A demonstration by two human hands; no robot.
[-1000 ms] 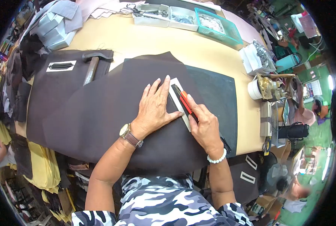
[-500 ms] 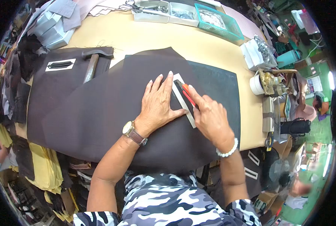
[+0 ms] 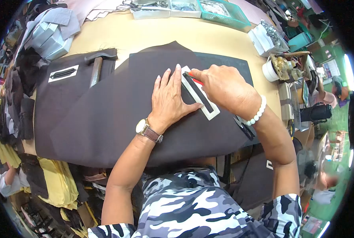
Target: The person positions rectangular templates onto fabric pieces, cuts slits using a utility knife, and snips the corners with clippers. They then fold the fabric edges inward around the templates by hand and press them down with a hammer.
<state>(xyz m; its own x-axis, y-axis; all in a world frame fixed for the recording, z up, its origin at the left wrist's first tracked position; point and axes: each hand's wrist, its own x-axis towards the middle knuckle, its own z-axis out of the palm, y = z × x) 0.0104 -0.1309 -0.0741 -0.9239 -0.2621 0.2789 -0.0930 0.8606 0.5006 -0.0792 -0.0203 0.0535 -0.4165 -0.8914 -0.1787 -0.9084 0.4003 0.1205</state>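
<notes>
My left hand [image 3: 169,98] lies flat with fingers spread on a dark brown fabric piece [image 3: 105,115]. Its thumb rests on the edge of a white rectangular frame [image 3: 212,115] with a long dark slot in its middle. In my right hand [image 3: 227,87] is a red utility knife [image 3: 195,79], mostly covered by the fingers. The knife's dark tip is at the frame's far end, close to my left fingertips. Part of a dark cutting mat [image 3: 240,68] shows beneath the fabric at the right. Small black-handled snips [image 3: 245,129] lie by my right wrist.
A hammer [image 3: 96,71] lies on the fabric at left, near another white frame with a black strip [image 3: 63,73]. White bins [image 3: 151,14] and a teal basket [image 3: 226,20] line the table's far side. At right stands a white cup [image 3: 270,71].
My right hand has moved away from my body and turned, its forearm swinging out to the right. The snips have come into sight. My left hand stays on the frame.
</notes>
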